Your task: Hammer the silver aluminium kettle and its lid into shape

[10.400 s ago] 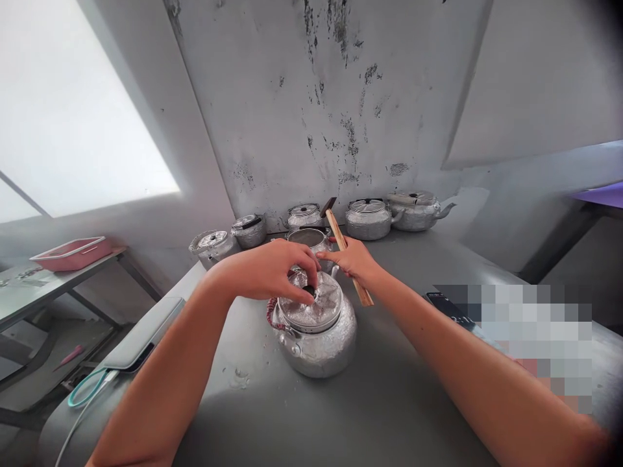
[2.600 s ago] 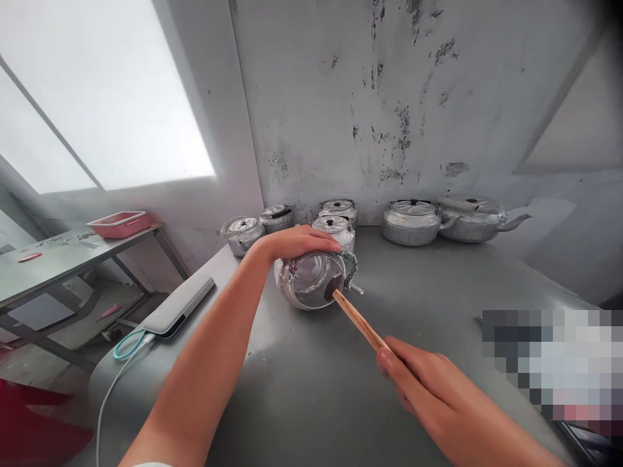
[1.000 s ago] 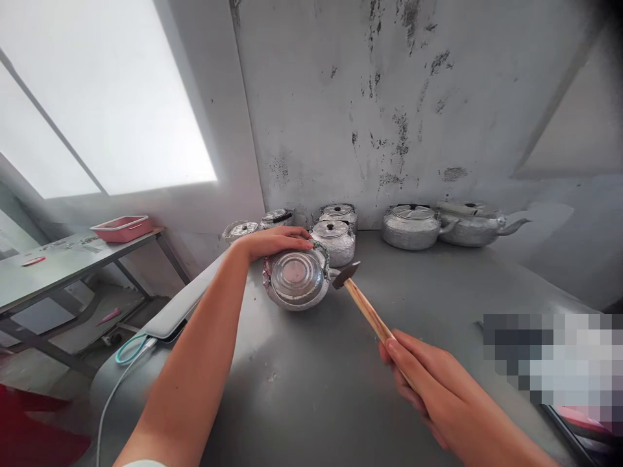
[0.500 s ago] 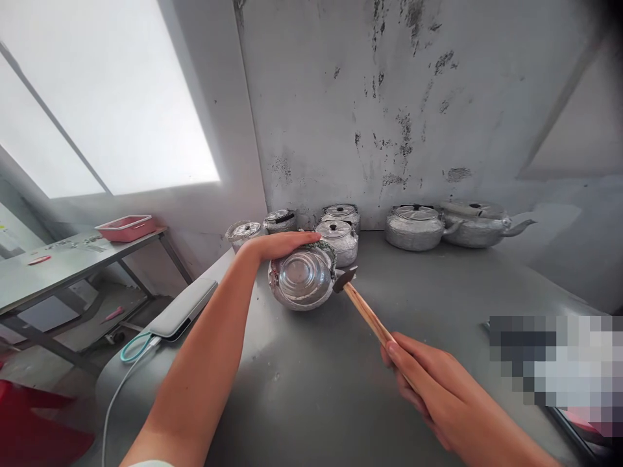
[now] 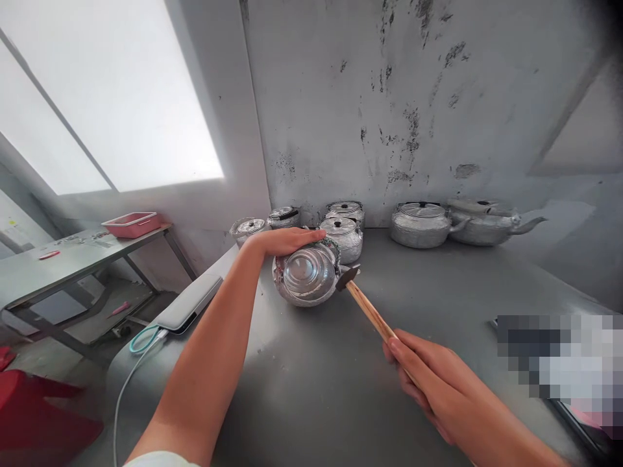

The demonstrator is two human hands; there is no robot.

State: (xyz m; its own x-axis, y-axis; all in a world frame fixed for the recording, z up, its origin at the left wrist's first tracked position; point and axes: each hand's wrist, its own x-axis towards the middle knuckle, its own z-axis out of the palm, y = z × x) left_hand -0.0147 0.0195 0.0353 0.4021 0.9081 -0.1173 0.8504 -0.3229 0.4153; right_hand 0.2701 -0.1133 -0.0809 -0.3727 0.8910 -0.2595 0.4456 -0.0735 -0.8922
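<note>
Grey worktop (image 5: 311, 376) w/ kettles (image 5: 421, 224) along stained wall (image 5: 389, 97).

Your only camera rides on your head, looking forward and down across the grey surface (image 5: 311, 389) toward the stained wall (image 5: 389, 97) behind it. It sits close: your forearms (image 5: 209, 363) enter from the bottom edge, and the kettle (image 5: 304, 279) lies mid-frame, near.
</note>
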